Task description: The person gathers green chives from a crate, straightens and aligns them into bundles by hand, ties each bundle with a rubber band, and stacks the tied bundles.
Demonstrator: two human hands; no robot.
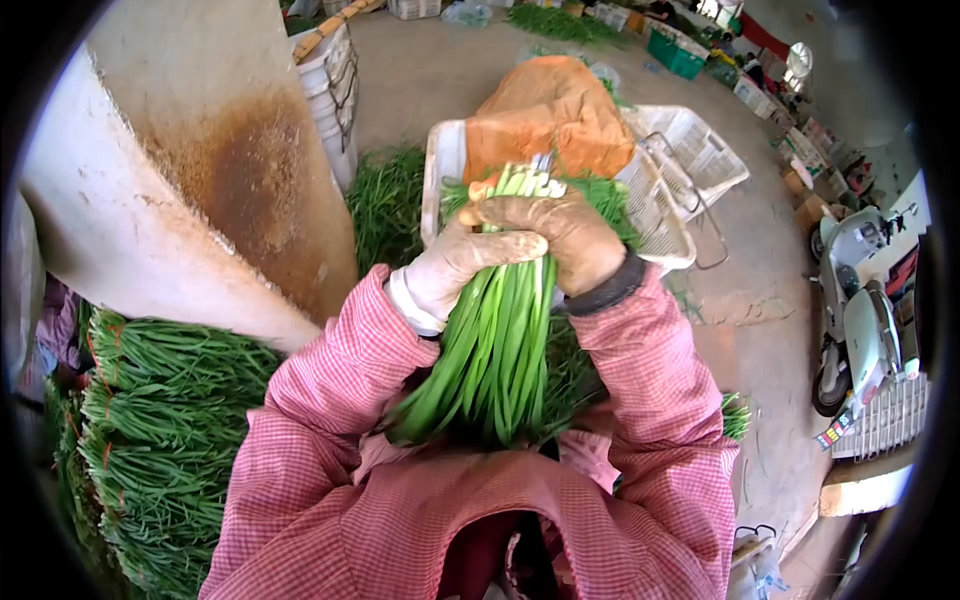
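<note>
Both my gloved hands are wrapped round one bunch of long green leafy stalks [500, 330]. The white stem ends point away from me and the leaves hang down toward my chest. My left hand [455, 262], in a pale glove, grips the bunch from the left side. My right hand [570, 235], in a brown-stained glove, closes over the stems near their white ends. Just beyond the hands, an orange cloth or sack [550, 110] lies over a white plastic crate [447, 165] with more greens in it.
Tied bundles of greens [170, 430] are stacked at the lower left. A stained slab [230, 150] and a white bucket [330, 110] stand at the left. Another white crate [715, 160] sits beyond the first, and a scooter [865, 310] is parked at the right.
</note>
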